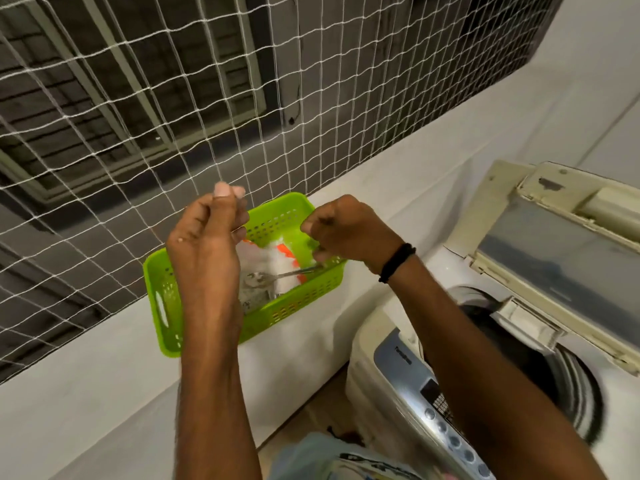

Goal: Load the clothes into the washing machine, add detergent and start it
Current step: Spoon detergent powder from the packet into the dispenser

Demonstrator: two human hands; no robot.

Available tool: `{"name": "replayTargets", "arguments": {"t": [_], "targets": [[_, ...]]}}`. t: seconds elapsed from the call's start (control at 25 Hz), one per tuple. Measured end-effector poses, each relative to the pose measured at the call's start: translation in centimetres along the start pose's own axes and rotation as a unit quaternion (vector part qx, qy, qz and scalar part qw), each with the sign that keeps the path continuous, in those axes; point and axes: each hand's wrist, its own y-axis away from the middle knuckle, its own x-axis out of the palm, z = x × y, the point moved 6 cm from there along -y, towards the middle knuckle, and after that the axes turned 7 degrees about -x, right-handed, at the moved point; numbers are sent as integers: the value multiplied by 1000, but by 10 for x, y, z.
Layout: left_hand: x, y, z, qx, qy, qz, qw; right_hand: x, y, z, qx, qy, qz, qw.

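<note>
A lime-green plastic basket [162, 289] stands on the white ledge beside the washing machine [367, 355]. Inside it lies a white and orange detergent bag [277, 254]. My left hand [207, 251] is raised over the basket's left half, with curled fingers that pinch the bag's clear top edge. My right hand [349, 233] hovers over the basket's right side and grips the handle of a metal spoon [277, 273], whose bowl lies in the bag's powder. The machine's lid [554, 251] is folded up, and dark clothes [512, 351] show in the drum.
A white string net [207, 98] closes off the opening right behind the ledge [86, 375]. The machine's control panel [446, 424], with a row of buttons, faces me at the lower right. A white wall [588, 81] rises behind the machine.
</note>
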Motion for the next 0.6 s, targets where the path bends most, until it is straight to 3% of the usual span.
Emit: {"name": "replayTargets", "arguments": {"t": [0.16,0.32,0.48,0.6], "targets": [[38,10,2,12,10,53,998,-39,32,-34,33,-139,-126,982],[103,30,18,-3,36,146,989,-67,85,-88,81,-304,-217,924],[183,59,66,-37,-16,246,968,-88,143,-168,175,-276,-321,889],[241,86,122,-74,-87,328,938,-88,194,-233,266,-355,-410,797]]}}
